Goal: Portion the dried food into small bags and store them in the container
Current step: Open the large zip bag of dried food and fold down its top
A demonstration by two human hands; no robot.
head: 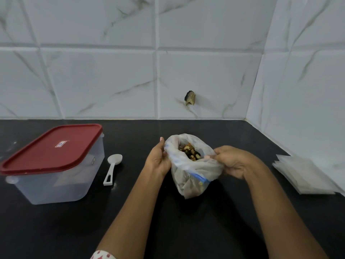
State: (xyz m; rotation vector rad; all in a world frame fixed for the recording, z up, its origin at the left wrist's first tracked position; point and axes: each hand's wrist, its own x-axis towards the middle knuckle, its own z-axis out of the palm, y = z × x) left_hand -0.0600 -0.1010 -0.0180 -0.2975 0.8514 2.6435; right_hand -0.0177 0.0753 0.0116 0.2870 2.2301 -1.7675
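Observation:
A crumpled clear plastic bag (194,176) stands upright on the black counter, its mouth spread wide. Inside it lies dried food (189,152), a mix of pale nuts and dark pieces. My left hand (158,158) grips the bag's left rim. My right hand (233,161) pinches the right rim. A clear container (56,176) with a red lid (50,148) shut on it sits at the left. A stack of small empty bags (304,176) lies flat at the right, by the side wall.
A white plastic spoon (113,168) lies between the container and the bag, bowl facing up. The black counter (186,230) meets white marble-patterned tiled walls at the back and right. A dark chipped spot (190,98) marks the back wall.

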